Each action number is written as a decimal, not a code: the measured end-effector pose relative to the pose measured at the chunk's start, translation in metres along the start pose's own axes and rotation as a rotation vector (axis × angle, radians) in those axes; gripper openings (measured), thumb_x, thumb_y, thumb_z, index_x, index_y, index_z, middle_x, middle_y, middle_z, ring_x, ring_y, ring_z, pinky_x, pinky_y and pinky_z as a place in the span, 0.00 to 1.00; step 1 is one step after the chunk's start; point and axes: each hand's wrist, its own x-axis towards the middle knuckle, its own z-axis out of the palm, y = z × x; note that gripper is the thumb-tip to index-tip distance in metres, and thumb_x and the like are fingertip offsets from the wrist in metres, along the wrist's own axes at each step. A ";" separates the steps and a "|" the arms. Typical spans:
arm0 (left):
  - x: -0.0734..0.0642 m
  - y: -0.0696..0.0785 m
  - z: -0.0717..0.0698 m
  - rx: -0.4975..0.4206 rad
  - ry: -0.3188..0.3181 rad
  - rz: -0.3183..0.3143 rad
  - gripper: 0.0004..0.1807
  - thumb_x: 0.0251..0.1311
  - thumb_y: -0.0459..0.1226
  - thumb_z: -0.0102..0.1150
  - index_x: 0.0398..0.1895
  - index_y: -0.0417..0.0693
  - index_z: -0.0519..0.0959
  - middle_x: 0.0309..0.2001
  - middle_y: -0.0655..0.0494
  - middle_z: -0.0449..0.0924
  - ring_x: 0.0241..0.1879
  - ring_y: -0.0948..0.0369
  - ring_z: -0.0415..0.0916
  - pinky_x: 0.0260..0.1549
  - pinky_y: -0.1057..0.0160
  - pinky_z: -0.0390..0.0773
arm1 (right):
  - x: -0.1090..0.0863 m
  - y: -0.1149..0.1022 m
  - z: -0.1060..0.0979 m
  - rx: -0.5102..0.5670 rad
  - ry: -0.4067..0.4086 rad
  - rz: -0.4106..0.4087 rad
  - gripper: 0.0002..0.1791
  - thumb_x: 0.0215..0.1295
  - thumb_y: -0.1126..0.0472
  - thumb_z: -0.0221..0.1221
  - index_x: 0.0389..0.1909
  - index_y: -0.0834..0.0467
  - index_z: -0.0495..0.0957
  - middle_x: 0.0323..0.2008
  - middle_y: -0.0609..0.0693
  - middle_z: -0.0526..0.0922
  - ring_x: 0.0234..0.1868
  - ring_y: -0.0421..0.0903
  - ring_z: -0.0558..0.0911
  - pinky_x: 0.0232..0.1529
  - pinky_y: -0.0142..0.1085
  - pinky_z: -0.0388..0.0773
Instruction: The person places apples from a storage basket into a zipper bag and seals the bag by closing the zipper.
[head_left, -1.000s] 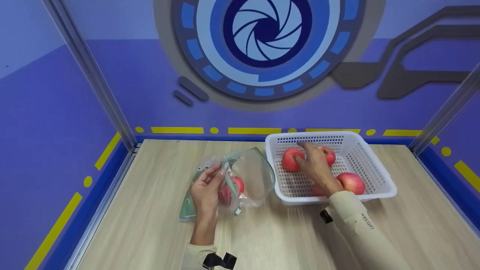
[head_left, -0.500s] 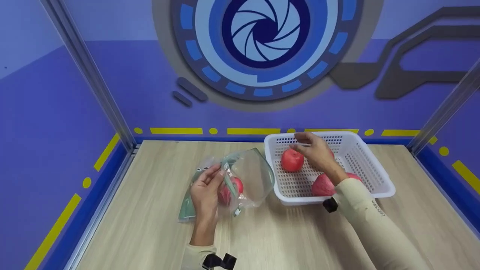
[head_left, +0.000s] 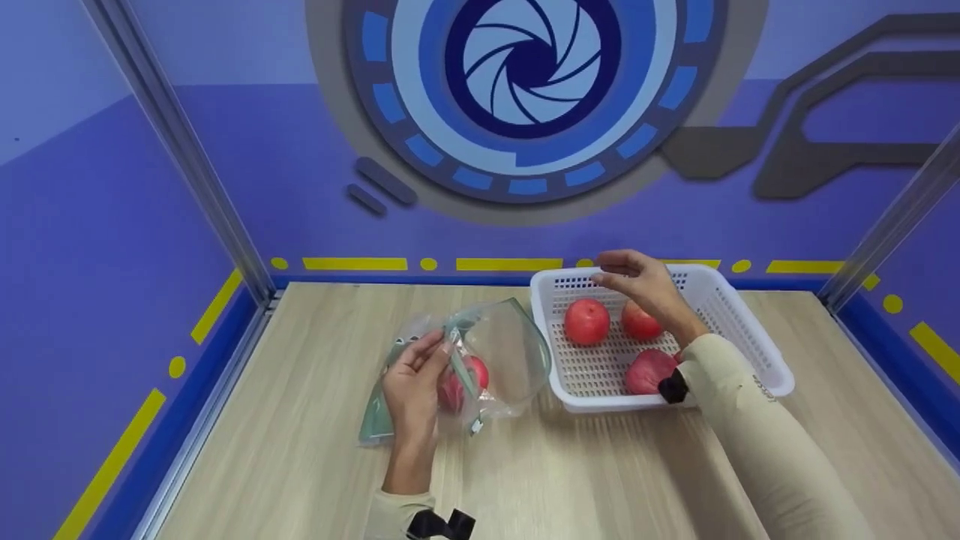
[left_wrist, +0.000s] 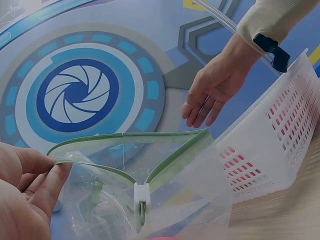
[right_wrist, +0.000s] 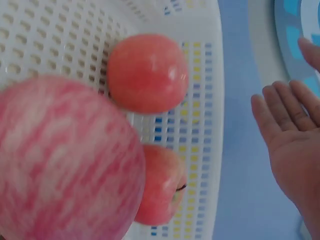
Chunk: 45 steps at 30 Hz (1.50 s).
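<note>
Nearby, below the parted right fingers [right_wrist: 264, 116], apples [head_left: 587, 322]; between clamped left fingers [left_wrist: 52, 187], the bag's rim [left_wrist: 177, 161].

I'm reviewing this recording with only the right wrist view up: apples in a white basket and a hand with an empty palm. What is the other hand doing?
Observer: The left hand pinches the rim of a clear zip bag.
Operator: No bag in my view. Does anything show inside it?
Observer: Yes, in the head view a red apple shows through the plastic.
Operator: And is the bag's mouth open or zipped?
Observer: Open: in the left wrist view the green zip edges spread apart from a white slider.
</note>
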 end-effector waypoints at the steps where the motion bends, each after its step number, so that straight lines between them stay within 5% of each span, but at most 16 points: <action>1: 0.000 0.000 0.000 -0.001 0.000 -0.001 0.13 0.70 0.27 0.66 0.55 0.36 0.86 0.49 0.44 0.87 0.47 0.54 0.86 0.49 0.63 0.86 | 0.001 0.002 -0.003 0.001 0.003 0.003 0.34 0.69 0.53 0.73 0.70 0.66 0.75 0.65 0.62 0.80 0.64 0.53 0.80 0.61 0.33 0.78; 6: 0.001 0.000 0.001 -0.007 0.009 -0.009 0.12 0.69 0.26 0.67 0.54 0.35 0.86 0.48 0.44 0.87 0.47 0.54 0.86 0.48 0.63 0.86 | 0.005 0.012 -0.012 -0.010 0.002 0.048 0.36 0.69 0.53 0.73 0.71 0.65 0.73 0.66 0.61 0.79 0.65 0.53 0.79 0.65 0.38 0.77; 14: 0.000 -0.001 0.000 -0.035 -0.025 0.005 0.13 0.70 0.25 0.65 0.55 0.33 0.85 0.48 0.41 0.86 0.46 0.54 0.86 0.48 0.61 0.87 | 0.010 0.019 -0.020 -0.118 -0.139 0.111 0.37 0.66 0.53 0.75 0.71 0.63 0.74 0.67 0.63 0.79 0.66 0.58 0.79 0.69 0.52 0.74; 32: 0.001 -0.003 0.001 -0.022 -0.014 -0.003 0.12 0.70 0.25 0.65 0.55 0.33 0.85 0.47 0.42 0.86 0.45 0.54 0.86 0.47 0.62 0.87 | 0.022 0.048 -0.012 -0.259 -0.290 0.163 0.39 0.63 0.51 0.76 0.71 0.60 0.76 0.67 0.61 0.79 0.69 0.60 0.76 0.73 0.57 0.67; 45: 0.001 -0.005 0.001 -0.028 -0.005 -0.023 0.13 0.70 0.25 0.65 0.55 0.34 0.85 0.47 0.43 0.86 0.44 0.54 0.86 0.46 0.63 0.87 | 0.024 0.057 -0.003 -0.341 -0.308 0.166 0.39 0.60 0.50 0.78 0.70 0.59 0.78 0.65 0.60 0.81 0.69 0.60 0.76 0.73 0.58 0.67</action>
